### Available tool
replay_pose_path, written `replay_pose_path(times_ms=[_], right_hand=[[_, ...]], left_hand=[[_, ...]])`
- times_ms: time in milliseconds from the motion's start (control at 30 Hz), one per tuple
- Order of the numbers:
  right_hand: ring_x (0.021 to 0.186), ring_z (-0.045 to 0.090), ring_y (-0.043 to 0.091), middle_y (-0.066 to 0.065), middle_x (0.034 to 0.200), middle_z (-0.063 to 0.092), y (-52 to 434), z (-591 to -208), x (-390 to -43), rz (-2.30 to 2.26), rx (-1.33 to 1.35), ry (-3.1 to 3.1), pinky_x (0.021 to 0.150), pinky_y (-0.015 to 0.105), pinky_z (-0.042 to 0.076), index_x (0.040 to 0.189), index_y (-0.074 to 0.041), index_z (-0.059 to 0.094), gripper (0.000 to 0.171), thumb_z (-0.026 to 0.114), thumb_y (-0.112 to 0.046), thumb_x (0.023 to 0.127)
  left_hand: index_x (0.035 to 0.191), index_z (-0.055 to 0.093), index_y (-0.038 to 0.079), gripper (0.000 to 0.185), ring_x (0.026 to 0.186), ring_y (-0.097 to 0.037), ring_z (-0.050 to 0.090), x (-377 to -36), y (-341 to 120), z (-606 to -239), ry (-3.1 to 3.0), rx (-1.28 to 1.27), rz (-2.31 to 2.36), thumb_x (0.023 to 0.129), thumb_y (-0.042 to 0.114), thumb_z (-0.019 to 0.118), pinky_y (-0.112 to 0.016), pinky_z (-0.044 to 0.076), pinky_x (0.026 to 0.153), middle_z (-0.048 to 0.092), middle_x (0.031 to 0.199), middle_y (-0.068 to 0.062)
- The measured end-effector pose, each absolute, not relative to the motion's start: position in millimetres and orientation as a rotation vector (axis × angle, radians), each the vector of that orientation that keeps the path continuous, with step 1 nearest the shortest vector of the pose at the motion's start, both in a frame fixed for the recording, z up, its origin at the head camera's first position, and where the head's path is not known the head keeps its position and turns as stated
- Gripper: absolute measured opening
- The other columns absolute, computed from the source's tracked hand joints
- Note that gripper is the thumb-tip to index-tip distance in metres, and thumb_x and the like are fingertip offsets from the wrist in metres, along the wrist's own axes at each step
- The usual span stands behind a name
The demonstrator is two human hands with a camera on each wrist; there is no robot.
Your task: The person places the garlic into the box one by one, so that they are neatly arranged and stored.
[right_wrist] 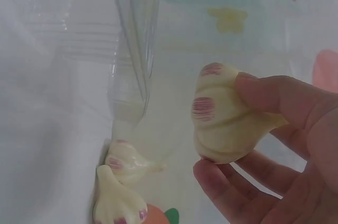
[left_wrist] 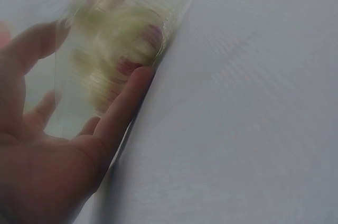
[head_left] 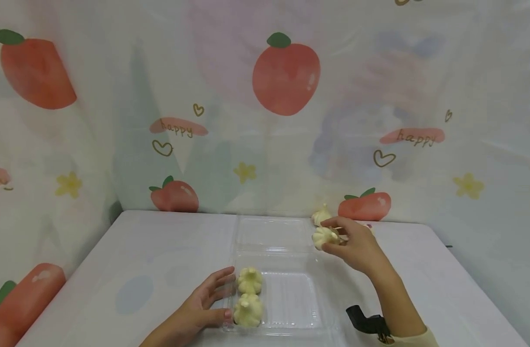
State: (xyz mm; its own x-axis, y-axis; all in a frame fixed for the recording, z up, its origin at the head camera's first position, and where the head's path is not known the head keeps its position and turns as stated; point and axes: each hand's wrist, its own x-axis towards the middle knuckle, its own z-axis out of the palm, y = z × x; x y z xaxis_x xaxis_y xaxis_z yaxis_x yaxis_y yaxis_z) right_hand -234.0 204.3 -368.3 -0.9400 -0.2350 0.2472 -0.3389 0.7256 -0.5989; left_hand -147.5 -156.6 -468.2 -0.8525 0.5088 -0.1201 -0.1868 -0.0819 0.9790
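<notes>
My right hand [head_left: 356, 246] pinches a garlic bulb [head_left: 325, 237] between thumb and fingers, above the table by the clear container's right side. Purple streaks mark this bulb in the right wrist view, where its stem points into the palm. Two more garlic bulbs [head_left: 249, 280] [head_left: 248, 310] stand in a column along the left side of the clear plastic container [head_left: 291, 332]. My left hand [head_left: 201, 301] rests against the container's left wall, thumb and fingers spread and holding no bulb. Through that wall, the left wrist view shows the bulbs [left_wrist: 124, 42] blurred.
Behind the right hand, a garlic bulb [head_left: 321, 215] lies at the table's back edge; the right wrist view shows another bulb [right_wrist: 120, 197] beside it. The container's lid [head_left: 269, 233] lies folded back. A black strap mount [head_left: 366, 322] sits on the right wrist. A printed cloth wall [head_left: 265, 159] rises behind.
</notes>
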Motion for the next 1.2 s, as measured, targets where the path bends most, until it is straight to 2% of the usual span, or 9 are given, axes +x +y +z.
replay_pose_path(times_ms=[300, 467, 733, 1200], right_hand=[[0.089, 0.058, 0.015, -0.006, 0.11, 0.059, 183.7, -359.2, -221.9, 1.12, 0.57, -2.749, 0.069, 0.023, 0.05, 0.11, -0.024, 0.061, 0.043, 0.078, -0.015, 0.072], [0.092, 0.052, 0.013, -0.011, 0.111, 0.058, 173.6, -356.9, -215.0, 1.111, 0.639, -2.747, 0.071, 0.025, 0.05, 0.111, -0.023, 0.062, 0.044, 0.078, -0.014, 0.071], [0.09, 0.052, 0.011, -0.014, 0.109, 0.059, 164.9, -357.7, -211.3, 1.067, 0.688, -2.728, 0.071, 0.029, 0.051, 0.109, -0.025, 0.062, 0.044, 0.079, -0.015, 0.07], [0.09, 0.052, 0.009, -0.015, 0.109, 0.059, 150.9, -358.3, -204.0, 1.111, 0.809, -2.705, 0.069, 0.025, 0.05, 0.109, -0.023, 0.062, 0.044, 0.079, -0.014, 0.07]], left_hand=[[0.145, 0.022, 0.029, 0.071, 0.134, -0.033, 0.022, -146.3, -157.0, -468.1, 1.742, 0.343, 1.98, 0.088, 0.015, 0.062, -0.044, 0.044, 0.084, 0.015, 0.15, -0.01], [0.145, 0.022, 0.03, 0.07, 0.134, -0.033, 0.022, -146.0, -157.1, -467.5, 1.743, 0.333, 1.978, 0.089, 0.016, 0.061, -0.044, 0.044, 0.085, 0.015, 0.15, -0.01], [0.145, 0.022, 0.028, 0.07, 0.134, -0.033, 0.022, -147.2, -156.7, -467.8, 1.749, 0.37, 1.976, 0.088, 0.014, 0.061, -0.042, 0.043, 0.089, 0.015, 0.15, -0.009], [0.145, 0.022, 0.028, 0.072, 0.134, -0.034, 0.022, -146.4, -156.3, -466.3, 1.76, 0.371, 1.977, 0.087, 0.013, 0.063, -0.042, 0.044, 0.086, 0.017, 0.149, -0.009]])
